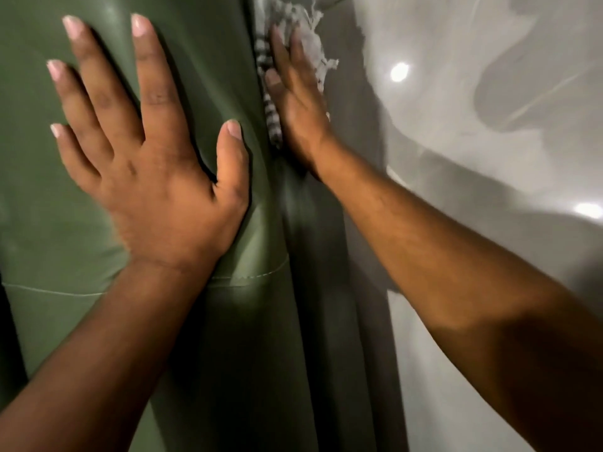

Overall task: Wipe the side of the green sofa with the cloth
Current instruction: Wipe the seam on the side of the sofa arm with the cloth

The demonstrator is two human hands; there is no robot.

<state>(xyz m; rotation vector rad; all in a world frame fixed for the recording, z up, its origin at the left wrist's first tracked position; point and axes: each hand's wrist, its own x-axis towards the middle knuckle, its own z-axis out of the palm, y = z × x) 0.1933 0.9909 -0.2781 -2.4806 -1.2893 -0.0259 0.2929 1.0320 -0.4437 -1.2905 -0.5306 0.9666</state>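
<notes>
The green leather sofa fills the left half of the head view, and its side panel drops away along the right edge. My left hand lies flat on the top of the sofa arm, fingers spread, holding nothing. My right hand presses a frayed grey and white cloth flat against the sofa's side, fingers pointing away from me. Most of the cloth is hidden under the palm; a striped edge shows between the hand and the sofa.
A glossy pale grey floor runs along the right of the sofa, with ceiling light reflections and dark shadows on it. A stitched seam crosses the sofa arm near my left wrist.
</notes>
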